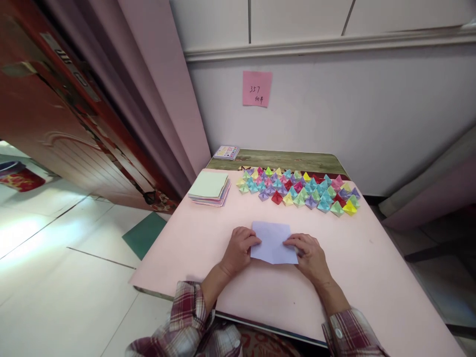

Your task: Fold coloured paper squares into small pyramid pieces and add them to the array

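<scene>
A pale lavender sheet of paper (272, 240) lies folded on the pink table top (372, 267) in front of me. My left hand (240, 248) presses on its left edge with the fingers on the paper. My right hand (308, 253) presses on its right lower corner. Both hands rest on the table and pinch the sheet flat. Behind the sheet lie several small folded paper shapes (297, 191) in many colours, laid in rows.
A stack of square coloured papers (209, 188) sits at the back left of the table. A paper pack (226, 152) lies on the green strip by the wall. A pink note (257, 88) hangs on the wall. A red door (55, 124) stands left.
</scene>
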`<state>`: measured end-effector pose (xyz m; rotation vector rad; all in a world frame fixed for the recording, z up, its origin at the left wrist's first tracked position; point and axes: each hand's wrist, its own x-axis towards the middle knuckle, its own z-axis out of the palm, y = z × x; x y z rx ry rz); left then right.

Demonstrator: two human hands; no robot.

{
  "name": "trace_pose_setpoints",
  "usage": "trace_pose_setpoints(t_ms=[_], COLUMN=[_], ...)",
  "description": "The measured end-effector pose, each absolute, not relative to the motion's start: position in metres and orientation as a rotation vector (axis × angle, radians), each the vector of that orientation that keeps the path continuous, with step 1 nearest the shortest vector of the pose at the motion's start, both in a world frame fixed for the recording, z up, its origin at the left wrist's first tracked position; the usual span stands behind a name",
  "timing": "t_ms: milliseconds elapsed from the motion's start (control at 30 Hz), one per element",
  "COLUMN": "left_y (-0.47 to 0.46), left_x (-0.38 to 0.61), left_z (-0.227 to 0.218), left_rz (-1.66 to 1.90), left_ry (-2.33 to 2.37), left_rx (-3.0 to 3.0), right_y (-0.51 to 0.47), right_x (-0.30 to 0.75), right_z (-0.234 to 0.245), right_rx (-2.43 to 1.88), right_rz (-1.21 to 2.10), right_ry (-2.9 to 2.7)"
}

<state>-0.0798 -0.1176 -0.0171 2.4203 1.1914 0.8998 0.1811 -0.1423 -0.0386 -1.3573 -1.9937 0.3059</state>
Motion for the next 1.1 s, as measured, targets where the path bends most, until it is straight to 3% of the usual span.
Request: trace_pose_setpoints(t_ms=[500,800,900,1100], left_y=[-0.115,-0.114,-0.117,-0.114], left_x=[-0.073,-0.073,-0.067,-0.057], left_z=[-0.005,-0.004,0.013,0.038], left_rz=[0.521,0.906,0.996,0.928], left_ry=[1.099,1.176,1.123,1.010], left_rx=[2.489,2.224,1.946,1.324], right_y=[-0.144,-0.144,-0.149,-0.156], right_x=[0.175,0.176,0.176,0.163], right_z=[-0.024,-0.032,-0.030,-0.021], right_rx=[-1.325,-1.309,-1.324,-1.238], right_rz=[0.217,0.220,0.394,1.045], right_ry=[-2.215,-1.908,-1.709,-1.192])
